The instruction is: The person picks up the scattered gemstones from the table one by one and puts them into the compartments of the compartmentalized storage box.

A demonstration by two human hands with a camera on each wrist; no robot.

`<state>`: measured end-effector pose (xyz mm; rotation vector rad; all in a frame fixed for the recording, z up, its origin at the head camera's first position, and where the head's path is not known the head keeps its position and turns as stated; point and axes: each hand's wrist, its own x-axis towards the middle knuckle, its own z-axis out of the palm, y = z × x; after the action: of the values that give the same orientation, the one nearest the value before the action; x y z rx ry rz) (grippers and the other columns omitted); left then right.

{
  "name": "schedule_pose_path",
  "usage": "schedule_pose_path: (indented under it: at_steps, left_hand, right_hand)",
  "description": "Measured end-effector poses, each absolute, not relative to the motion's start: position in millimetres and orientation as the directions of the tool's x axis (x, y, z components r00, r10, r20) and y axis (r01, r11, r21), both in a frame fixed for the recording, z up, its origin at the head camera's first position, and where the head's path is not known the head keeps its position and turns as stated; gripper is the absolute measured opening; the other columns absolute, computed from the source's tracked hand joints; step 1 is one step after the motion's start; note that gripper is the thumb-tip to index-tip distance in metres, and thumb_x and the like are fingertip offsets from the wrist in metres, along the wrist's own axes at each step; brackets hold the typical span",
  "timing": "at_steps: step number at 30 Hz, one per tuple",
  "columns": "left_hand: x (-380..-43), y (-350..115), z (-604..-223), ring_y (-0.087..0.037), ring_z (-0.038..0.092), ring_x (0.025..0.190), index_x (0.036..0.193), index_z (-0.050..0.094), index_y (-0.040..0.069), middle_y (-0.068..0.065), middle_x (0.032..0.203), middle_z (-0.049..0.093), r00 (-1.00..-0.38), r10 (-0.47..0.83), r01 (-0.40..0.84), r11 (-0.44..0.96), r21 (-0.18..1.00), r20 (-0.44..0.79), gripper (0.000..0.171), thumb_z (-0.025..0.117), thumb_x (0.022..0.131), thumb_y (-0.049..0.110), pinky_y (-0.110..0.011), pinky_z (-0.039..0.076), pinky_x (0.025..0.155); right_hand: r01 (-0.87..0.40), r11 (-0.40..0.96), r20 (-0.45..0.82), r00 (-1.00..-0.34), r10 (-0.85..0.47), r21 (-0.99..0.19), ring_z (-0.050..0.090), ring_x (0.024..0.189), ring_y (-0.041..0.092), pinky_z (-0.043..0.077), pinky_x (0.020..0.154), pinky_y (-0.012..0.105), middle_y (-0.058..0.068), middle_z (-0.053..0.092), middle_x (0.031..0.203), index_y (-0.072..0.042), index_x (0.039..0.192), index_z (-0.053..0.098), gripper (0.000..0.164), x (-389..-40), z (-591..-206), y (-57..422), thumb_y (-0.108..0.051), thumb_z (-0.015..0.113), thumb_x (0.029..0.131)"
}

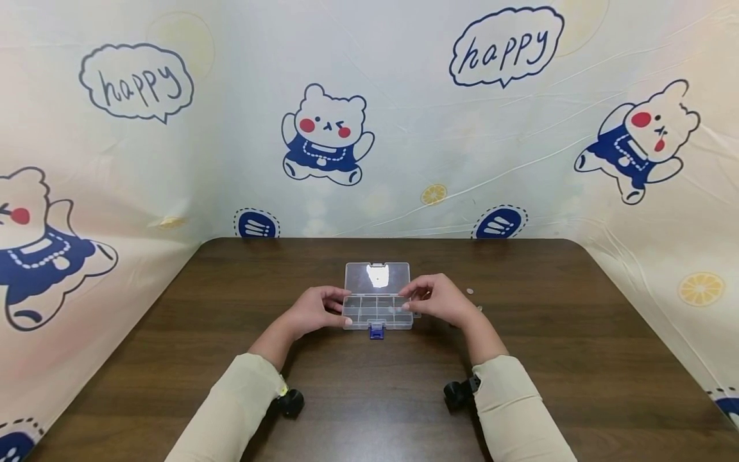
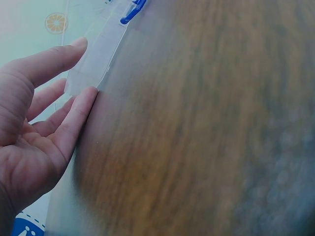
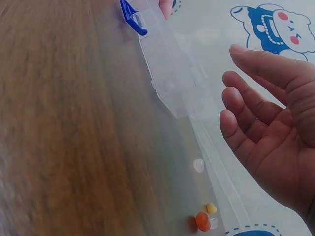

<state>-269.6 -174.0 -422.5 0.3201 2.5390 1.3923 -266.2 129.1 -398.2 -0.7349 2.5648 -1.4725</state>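
Note:
A clear plastic compartment box [image 1: 367, 319] lies on the table with its lid [image 1: 355, 276] raised at the back. On its front is a blue latch [image 1: 376, 332]. My left hand [image 1: 314, 312] holds the box's left end, thumb at the front corner and fingers along the side; in the left wrist view the fingertips [image 2: 93, 92] meet its corner. Over the right compartments hovers my right hand [image 1: 441, 299], fingers bent loosely. The right wrist view shows a gap between its thumb and fingers [image 3: 229, 123], with nothing in it. A small whitish piece [image 1: 398, 309] shows in a right compartment.
Right of the box lie small pieces: a clear one [image 3: 199, 165], a yellow one [image 3: 211, 208] and an orange one [image 3: 202, 221]. The brown wooden table [image 1: 369, 398] ends at a printed cloth backdrop [image 1: 404, 212].

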Motion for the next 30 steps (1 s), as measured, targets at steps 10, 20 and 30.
schedule_pose_path:
  at_steps: [10, 20, 30]
  left_hand:
    - [-272, -176, -424, -0.021, 0.061, 0.095, 0.125, 0.065, 0.012, -0.004, 0.106, 0.065, -0.951, 0.294, 0.080, 0.527, 0.846, -0.093, 0.061, 0.090, 0.069, 0.019, -0.030, 0.055, 0.078]
    - [-270, -176, -425, -0.021, 0.060, 0.095, 0.125, 0.065, 0.013, -0.003, 0.106, 0.065, -0.952, 0.292, 0.080, 0.529, 0.845, -0.093, 0.061, 0.090, 0.069, 0.020, -0.030, 0.055, 0.078]
    - [-268, -175, -421, -0.020, 0.060, 0.096, 0.125, 0.065, 0.015, -0.003, 0.107, 0.064, -0.954, 0.283, 0.073, 0.542, 0.837, -0.100, 0.060, 0.089, 0.070, 0.019, -0.030, 0.054, 0.080]
  right_hand:
    - [-0.321, 0.449, 0.123, -0.901, -0.416, -0.834, 0.056, 0.080, 0.024, 0.051, 0.069, 0.035, 0.002, 0.066, 0.087, -0.004, 0.103, 0.075, 0.023, -264, -395, 134, -0.013, 0.080, 0.082]
    - [-0.301, 0.485, 0.111, -0.918, -0.381, -0.821, 0.056, 0.079, 0.023, 0.050, 0.067, 0.034, 0.003, 0.065, 0.085, -0.006, 0.101, 0.075, 0.021, -261, -396, 143, -0.012, 0.080, 0.082]
    - [-0.290, 0.492, 0.102, -0.922, -0.374, -0.821, 0.055, 0.082, 0.026, 0.051, 0.067, 0.036, 0.004, 0.064, 0.088, -0.009, 0.103, 0.075, 0.022, -257, -393, 153, -0.015, 0.079, 0.083]
